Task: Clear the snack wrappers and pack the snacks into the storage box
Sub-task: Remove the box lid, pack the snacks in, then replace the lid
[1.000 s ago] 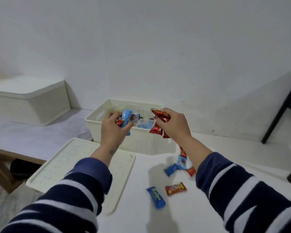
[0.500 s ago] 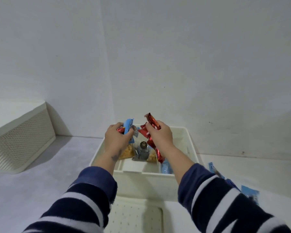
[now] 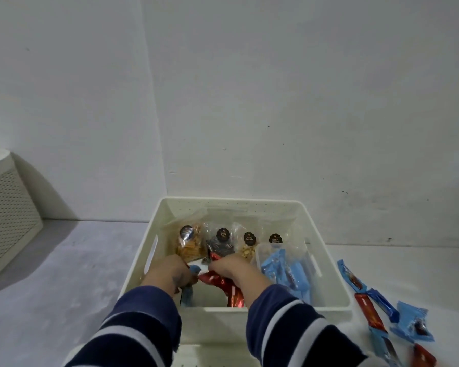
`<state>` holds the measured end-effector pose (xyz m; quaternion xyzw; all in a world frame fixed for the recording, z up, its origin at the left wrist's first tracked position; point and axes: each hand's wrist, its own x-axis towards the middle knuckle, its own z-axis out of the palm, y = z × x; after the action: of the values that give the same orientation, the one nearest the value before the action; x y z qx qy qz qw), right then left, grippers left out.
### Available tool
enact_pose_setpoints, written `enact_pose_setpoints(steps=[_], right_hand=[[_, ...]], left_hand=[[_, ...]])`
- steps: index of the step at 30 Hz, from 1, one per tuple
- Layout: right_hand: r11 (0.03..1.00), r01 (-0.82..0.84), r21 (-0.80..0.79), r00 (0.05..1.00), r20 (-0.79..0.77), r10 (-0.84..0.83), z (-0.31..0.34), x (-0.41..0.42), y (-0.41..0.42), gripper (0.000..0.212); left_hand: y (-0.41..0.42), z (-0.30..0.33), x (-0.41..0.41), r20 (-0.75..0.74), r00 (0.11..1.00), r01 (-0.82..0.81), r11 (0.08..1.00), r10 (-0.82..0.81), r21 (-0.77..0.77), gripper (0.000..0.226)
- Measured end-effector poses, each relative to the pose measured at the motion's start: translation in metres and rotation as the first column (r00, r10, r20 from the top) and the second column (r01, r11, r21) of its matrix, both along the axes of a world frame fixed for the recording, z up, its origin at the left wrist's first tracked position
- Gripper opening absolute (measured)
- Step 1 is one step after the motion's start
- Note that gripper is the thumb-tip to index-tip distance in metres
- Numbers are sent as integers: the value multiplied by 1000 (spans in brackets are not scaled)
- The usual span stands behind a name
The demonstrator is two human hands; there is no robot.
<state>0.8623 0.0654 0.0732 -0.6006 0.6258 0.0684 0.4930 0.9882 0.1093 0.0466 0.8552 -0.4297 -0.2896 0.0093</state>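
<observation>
Both hands are down inside the storage box, near its front wall; left hand has fingers curled round a small bunch of snacks, blue wrapper hanging below it, a bit of red at the knuckles; right hand has fingers curled round several red wrapped bars, ends poking out both sides of the fist. Step in hand looks like the drop-off: free floor is front centre, between the left wall and the clear tub of blue packets on the right; better to lower until the bars touch the floor, then open the fingers, one hand at a time so the two bunches don't tangle; lay the red bars flat along the front wall, not on end, so later layers stack; keep clear of the four clear bags standing along the back, they look easy to tip. Still to fetch: loose snacks on the table right of the box, red and blue, roughly six, e.g. red bar and blue square packet. Labels: each back-row bag has a round dark sticker with pale lettering; too small to read reliably, so no brand called; print on the red and blue wrappers is blurred, unreadable. Second lidded perforated box sits far left, well apart.
</observation>
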Motion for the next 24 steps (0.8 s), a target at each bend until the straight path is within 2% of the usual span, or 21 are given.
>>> enact_pose_setpoints(steps=[5,7,12,15,20,24], right_hand=[[991,-132,-8,991,5,132,21,-3,9,61],[981,-194,-17,980,45,194,39,-9,16,57],[942,-277,-190,960,-27,277,84,-30,26,45],[885,-359,-297,933,-141,331,109,-58,30,43],[801,-427,-420,894,-331,303,145,-128,34,47],[815,-385,-433,897,-382,221,153,-200,31,53]], left_hand=[[2,4,3,7,997,78,995,-79,66,64],[5,13,2,0,992,123,990,-123,69,73],[8,56,-21,14,973,231,973,-231,5,53],[9,92,-52,67,958,282,958,-278,-53,50],[2,125,-121,107,914,403,904,-391,-142,58],[-7,133,-189,123,868,496,842,-481,-213,55]])
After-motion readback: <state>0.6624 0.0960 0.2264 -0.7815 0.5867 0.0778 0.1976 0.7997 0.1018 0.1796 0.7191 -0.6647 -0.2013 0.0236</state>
